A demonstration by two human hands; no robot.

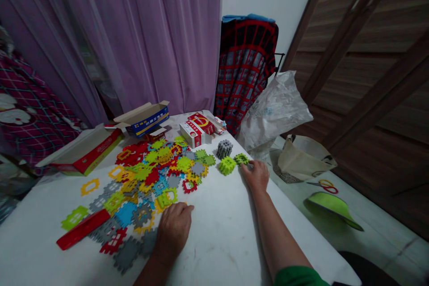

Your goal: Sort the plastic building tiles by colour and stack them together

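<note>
My right hand [257, 176] is at the table's right edge, with its fingertips on a green toothed plastic building piece [241, 159] that has openings in it. Just left of that piece stands a stack of lime-green toothed pieces [227, 166], and behind it a stack of grey ones [224, 148]. My left hand [174, 227] rests low over the near right side of a spread-out pile of interlocking pieces [154, 174] in red, yellow, blue, grey and green. Its thumb points right, apart from the loosely bent fingers, whose tips are partly hidden. I see nothing held in it.
Opened cardboard boxes, one blue [149, 120], one red [92, 152] and one white-and-red [192, 133], line the back of the white table [214, 241]. A red strip [83, 229] lies at left. Right of the table are a plastic bag [271, 107], a cloth bag [301, 158] and scissors [328, 186].
</note>
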